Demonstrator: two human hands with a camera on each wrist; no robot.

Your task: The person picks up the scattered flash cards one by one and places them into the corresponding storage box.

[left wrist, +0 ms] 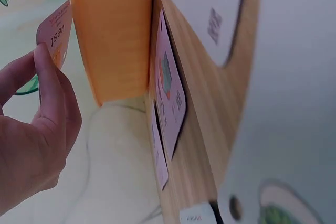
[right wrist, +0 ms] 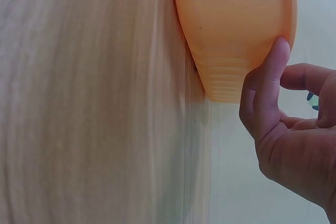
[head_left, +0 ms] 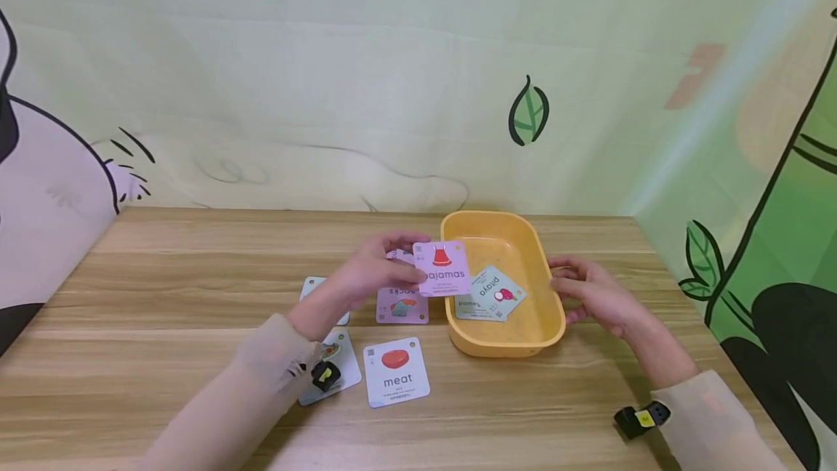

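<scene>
My left hand (head_left: 366, 271) pinches a pink "pajamas" card (head_left: 451, 280) with a red dress on it, held up at the left rim of the yellow plastic bin (head_left: 506, 344). The left wrist view shows the other side of this card (left wrist: 56, 32) between thumb and fingers. At the bin's right side, my right hand (head_left: 598, 293) touches the outer wall near the rim with its fingertips, fingers loosely bent. Inside the bin lie a "pitaya" card (head_left: 500, 293) and, partly beneath it, a card starting "pome" (head_left: 466, 309).
Left of the bin lie a pink "socks" card (head_left: 402, 311) and another pink card partly behind my hand. Nearer me are a "meat" card (head_left: 396, 373) and a pale card (head_left: 346, 365) partly covered by my left wrist. A printed cloth backdrop (head_left: 392, 93) borders the wooden table (head_left: 196, 260).
</scene>
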